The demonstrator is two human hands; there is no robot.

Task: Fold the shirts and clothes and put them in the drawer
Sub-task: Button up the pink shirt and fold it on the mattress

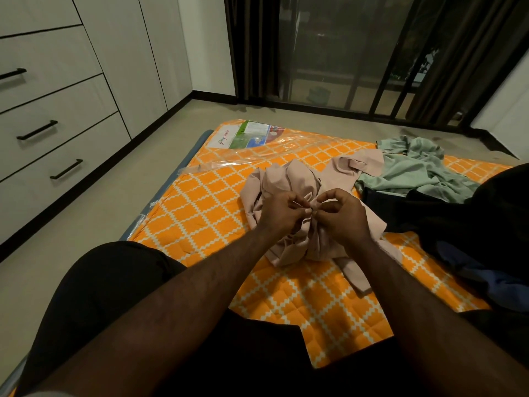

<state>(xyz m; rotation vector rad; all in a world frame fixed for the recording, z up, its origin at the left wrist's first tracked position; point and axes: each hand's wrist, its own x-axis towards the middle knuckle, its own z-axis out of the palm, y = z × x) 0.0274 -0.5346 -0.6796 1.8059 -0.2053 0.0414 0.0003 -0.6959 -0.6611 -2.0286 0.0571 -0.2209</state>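
A crumpled pale pink shirt [294, 179] lies in the middle of the orange patterned mattress [200, 207]. My left hand [279, 212] and my right hand [343, 213] meet over its front, each pinching a small bit of the fabric between thumb and fingertips. A light green garment [415, 170] is bunched behind it to the right. Dark clothes [458, 224] and a blue one [486, 279] are heaped at the right edge. White drawers with black handles [37, 130] stand along the left wall.
Clear plastic wrap with a printed label [249, 136] covers the mattress's far end. Beige floor [100, 213] runs between mattress and drawers. Dark curtains and a barred glass door [343, 53] stand at the back. My legs in dark shorts [108, 296] fill the foreground.
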